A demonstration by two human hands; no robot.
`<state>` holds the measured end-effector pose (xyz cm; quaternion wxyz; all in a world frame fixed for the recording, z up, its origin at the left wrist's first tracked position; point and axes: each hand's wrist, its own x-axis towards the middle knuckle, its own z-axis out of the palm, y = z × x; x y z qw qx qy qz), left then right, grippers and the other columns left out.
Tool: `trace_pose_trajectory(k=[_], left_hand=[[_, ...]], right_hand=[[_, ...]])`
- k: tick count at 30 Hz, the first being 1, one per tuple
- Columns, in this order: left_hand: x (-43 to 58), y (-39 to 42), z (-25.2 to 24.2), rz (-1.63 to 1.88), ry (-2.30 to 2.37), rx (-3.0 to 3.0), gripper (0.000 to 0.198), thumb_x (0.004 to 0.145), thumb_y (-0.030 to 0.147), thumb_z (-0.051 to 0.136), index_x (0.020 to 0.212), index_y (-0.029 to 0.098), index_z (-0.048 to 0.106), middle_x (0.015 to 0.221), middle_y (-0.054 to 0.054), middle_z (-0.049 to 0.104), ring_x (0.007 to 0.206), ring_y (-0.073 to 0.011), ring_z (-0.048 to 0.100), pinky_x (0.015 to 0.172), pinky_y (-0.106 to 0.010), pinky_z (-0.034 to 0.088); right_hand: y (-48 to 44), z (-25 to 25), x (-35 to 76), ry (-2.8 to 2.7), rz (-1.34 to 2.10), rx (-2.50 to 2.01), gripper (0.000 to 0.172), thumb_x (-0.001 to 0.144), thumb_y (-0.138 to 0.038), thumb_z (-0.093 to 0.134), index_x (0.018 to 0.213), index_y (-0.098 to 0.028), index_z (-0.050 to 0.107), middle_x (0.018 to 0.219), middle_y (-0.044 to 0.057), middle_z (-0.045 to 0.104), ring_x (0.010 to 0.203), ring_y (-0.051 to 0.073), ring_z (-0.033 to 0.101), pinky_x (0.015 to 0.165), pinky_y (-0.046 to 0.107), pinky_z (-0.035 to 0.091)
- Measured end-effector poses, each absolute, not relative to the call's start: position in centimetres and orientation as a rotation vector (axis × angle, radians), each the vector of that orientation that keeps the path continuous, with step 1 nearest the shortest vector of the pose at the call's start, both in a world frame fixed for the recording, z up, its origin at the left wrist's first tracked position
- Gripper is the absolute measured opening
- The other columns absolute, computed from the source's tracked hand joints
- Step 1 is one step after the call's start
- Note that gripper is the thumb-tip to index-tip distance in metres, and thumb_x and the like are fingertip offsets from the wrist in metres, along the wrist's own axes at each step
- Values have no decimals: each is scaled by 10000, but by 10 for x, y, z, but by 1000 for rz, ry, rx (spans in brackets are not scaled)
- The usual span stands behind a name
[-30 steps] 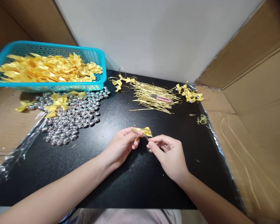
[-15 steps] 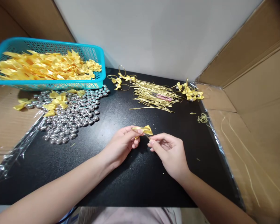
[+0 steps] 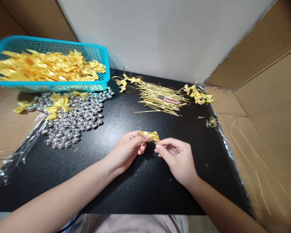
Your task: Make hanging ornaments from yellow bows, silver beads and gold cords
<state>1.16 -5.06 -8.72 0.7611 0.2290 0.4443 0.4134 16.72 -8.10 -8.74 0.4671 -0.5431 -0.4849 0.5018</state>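
My left hand pinches a yellow ribbon bow and a loop of gold cord between thumb and forefinger, over the middle of the black table. Close against it, my right hand is closed in a pinch just below the bow, at the end of a thin strand that runs up toward it. What exactly sits between the right fingertips is too small to make out. Gold cut cords lie in a pile beyond the hands, with a pink-handled snipper on top.
A turquoise basket of yellow bows stands at the back left. Silver beads spread before it, some loose bows among them. Finished-looking bow loops lie left of the cords, more bows to the right. Curled cord scraps lie near the right edge.
Both hands stay almost in place; the bow has turned slightly between the left fingers. The whole view has shifted a little.
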Motion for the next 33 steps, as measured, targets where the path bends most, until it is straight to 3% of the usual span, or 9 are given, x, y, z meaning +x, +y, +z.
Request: trace_pose_trajectory(k=[33], left_hand=[[11,-54,-88,891,960,549,226,605,216,790,543,143,586,455,61,474,430,-39,372,409,-157,281]], right_hand=[[-80,-91,167,-1197,1309,-1228,92,743,-265,719,728,-179,689,674,10,627,629,134,574,624,271,524]])
